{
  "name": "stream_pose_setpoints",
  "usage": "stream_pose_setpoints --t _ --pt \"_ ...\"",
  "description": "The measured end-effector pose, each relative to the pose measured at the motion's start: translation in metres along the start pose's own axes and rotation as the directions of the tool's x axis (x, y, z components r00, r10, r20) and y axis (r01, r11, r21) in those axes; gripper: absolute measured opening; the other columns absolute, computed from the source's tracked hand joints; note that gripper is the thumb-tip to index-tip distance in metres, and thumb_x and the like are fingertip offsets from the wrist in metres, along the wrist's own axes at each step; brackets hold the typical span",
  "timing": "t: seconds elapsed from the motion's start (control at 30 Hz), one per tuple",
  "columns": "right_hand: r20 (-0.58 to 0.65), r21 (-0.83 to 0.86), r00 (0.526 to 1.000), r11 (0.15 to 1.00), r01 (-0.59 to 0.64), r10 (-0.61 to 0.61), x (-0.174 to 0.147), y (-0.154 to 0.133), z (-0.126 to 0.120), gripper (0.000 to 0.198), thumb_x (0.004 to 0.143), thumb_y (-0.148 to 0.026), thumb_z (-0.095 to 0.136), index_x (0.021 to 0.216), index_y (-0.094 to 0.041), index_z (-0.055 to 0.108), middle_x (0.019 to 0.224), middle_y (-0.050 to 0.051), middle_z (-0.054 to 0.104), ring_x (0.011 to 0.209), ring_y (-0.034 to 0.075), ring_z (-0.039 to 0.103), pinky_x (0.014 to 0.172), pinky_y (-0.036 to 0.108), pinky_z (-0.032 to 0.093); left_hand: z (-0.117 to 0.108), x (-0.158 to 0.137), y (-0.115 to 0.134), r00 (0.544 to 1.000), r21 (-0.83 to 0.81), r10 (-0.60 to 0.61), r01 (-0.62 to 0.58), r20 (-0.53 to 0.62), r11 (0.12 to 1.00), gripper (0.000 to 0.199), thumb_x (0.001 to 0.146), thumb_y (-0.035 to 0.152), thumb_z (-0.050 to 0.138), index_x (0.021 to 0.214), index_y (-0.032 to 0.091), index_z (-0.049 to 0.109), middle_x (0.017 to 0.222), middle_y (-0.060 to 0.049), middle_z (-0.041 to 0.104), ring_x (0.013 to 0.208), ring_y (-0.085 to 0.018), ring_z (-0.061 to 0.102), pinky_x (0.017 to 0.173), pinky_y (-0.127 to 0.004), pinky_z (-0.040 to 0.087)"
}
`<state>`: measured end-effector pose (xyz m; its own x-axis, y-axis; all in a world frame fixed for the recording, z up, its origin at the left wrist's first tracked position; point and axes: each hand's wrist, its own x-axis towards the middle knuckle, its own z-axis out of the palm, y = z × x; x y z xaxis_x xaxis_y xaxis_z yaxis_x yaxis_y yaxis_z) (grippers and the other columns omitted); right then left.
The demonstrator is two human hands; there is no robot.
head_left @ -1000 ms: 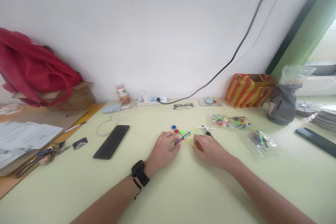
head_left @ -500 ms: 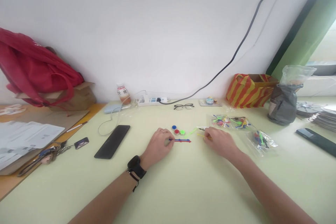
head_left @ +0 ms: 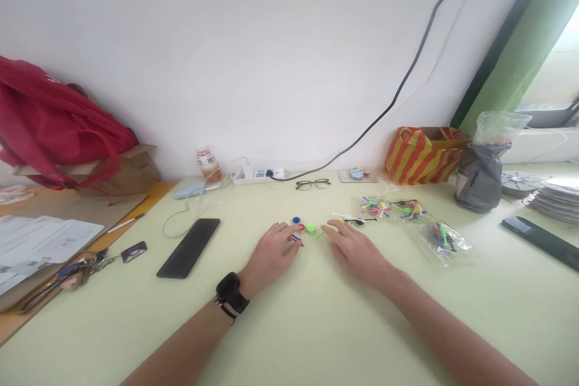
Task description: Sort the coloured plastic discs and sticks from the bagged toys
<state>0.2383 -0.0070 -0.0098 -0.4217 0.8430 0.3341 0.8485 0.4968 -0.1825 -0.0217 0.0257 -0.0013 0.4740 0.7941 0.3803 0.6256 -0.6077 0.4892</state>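
My left hand (head_left: 271, 253) lies over a pair of blue and red plastic sticks, whose tips (head_left: 296, 240) show between thumb and index finger, which are apart. Its index fingertip is by a red disc (head_left: 301, 227), with a blue disc (head_left: 296, 220) behind and a green disc (head_left: 310, 228) to the right. My right hand (head_left: 355, 251) is open, fingers stretched out toward a bright green stick (head_left: 319, 234). Behind its fingers lie slim white and black pieces (head_left: 360, 221). Any small yellow piece near the fingertips is hard to make out.
Clear bags of coloured plastic parts (head_left: 446, 238) lie at the right. A black phone (head_left: 189, 248) is left of my hands. Glasses (head_left: 313, 184), a power strip (head_left: 257, 176) and a bottle (head_left: 208, 166) stand along the wall. A striped bag (head_left: 418, 157) is back right.
The blue and red sticks have shifted left, mostly beneath my left hand, whose pinch has loosened. My right hand has moved left and its fingers have spread from a pinch.
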Motion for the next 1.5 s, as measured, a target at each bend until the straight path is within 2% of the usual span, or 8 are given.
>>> stream_pose_setpoints --t 0.1,0.3,0.73,0.87,1.1,1.3,1.4,1.5 --pt "0.03 0.038 0.997 0.997 0.069 -0.07 -0.002 -0.011 0.004 0.044 0.098 -0.006 0.043 0.137 -0.021 0.057 0.146 0.013 0.058 0.129 0.03 0.054 0.108 0.047 0.043 0.001 -0.004 0.01 0.994 0.001 0.057 -0.057 0.098 0.998 0.04 0.102 0.03 0.055 0.142 0.029 0.059 0.118 -0.007 0.066 0.112 -0.026 0.06 0.105 -0.044 0.046" --pt "0.087 0.214 0.993 0.975 0.061 -0.081 0.0 -0.016 -0.005 0.03 0.099 -0.004 0.043 0.109 -0.021 0.065 0.103 0.008 0.069 0.099 0.024 0.061 0.086 0.038 0.049 0.001 -0.007 0.013 0.987 0.004 0.087 -0.088 0.132 0.996 0.042 0.103 0.037 0.054 0.144 0.03 0.057 0.121 -0.008 0.063 0.115 -0.028 0.055 0.108 -0.046 0.044" --pt "0.06 0.3 0.994 0.952 0.065 -0.087 -0.002 -0.022 0.001 0.036 0.092 0.003 0.042 0.109 -0.021 0.063 0.105 0.007 0.066 0.098 0.023 0.06 0.085 0.036 0.049 0.006 -0.006 0.006 0.978 0.087 0.045 -0.065 0.206 0.994 0.057 0.105 0.046 0.047 0.16 0.034 0.038 0.125 -0.01 0.057 0.114 -0.03 0.048 0.109 -0.052 0.039" --pt "0.045 0.309 0.996 0.949 0.057 -0.074 -0.002 -0.023 0.001 0.037 0.091 0.002 0.042 0.11 -0.021 0.063 0.106 0.007 0.066 0.099 0.023 0.06 0.085 0.037 0.049 0.004 -0.005 0.011 0.98 0.06 0.071 -0.083 0.186 0.995 0.05 0.103 0.04 0.051 0.153 0.036 0.048 0.121 -0.009 0.059 0.109 -0.029 0.051 0.106 -0.05 0.041" --pt "-0.017 0.358 1.0 0.933 0.019 -0.015 -0.001 -0.017 0.0 0.036 0.089 0.003 0.043 0.106 -0.02 0.064 0.105 0.007 0.068 0.099 0.022 0.064 0.083 0.035 0.05 -0.002 -0.004 0.015 0.982 -0.178 0.1 -0.071 0.161 0.981 0.012 0.095 0.033 0.067 0.106 0.027 0.069 0.119 -0.005 0.067 0.12 -0.027 0.057 0.109 -0.044 0.043" --pt "-0.171 0.362 0.985 0.931 0.045 0.019 0.003 -0.008 0.003 0.025 0.098 -0.009 0.049 0.109 -0.022 0.067 0.1 0.007 0.072 0.094 0.023 0.068 0.082 0.036 0.052 0.005 -0.005 0.01 0.98 -0.193 0.099 -0.065 0.17 0.979 0.032 0.096 0.031 0.067 0.127 0.027 0.067 0.124 -0.008 0.069 0.122 -0.027 0.06 0.109 -0.042 0.046" --pt "-0.233 0.329 0.972 0.942 0.07 0.009 0.004 -0.007 0.004 0.024 0.101 -0.015 0.051 0.112 -0.024 0.07 0.096 0.007 0.073 0.09 0.023 0.068 0.079 0.036 0.052 0.005 -0.006 0.013 0.976 -0.201 0.124 -0.086 0.181 0.976 0.02 0.096 0.031 0.067 0.115 0.026 0.073 0.123 -0.008 0.068 0.128 -0.027 0.057 0.112 -0.042 0.043" --pt "-0.225 0.339 0.973 0.94 0.028 0.052 0.003 -0.008 0.003 0.021 0.104 -0.023 0.051 0.11 -0.024 0.071 0.091 0.007 0.072 0.084 0.023 0.067 0.072 0.035 0.05 0.004 -0.006 0.017 0.98 -0.269 0.085 -0.034 0.18 0.962 0.013 0.094 0.031 0.07 0.104 0.024 0.071 0.112 -0.005 0.071 0.113 -0.024 0.063 0.102 -0.037 0.048"
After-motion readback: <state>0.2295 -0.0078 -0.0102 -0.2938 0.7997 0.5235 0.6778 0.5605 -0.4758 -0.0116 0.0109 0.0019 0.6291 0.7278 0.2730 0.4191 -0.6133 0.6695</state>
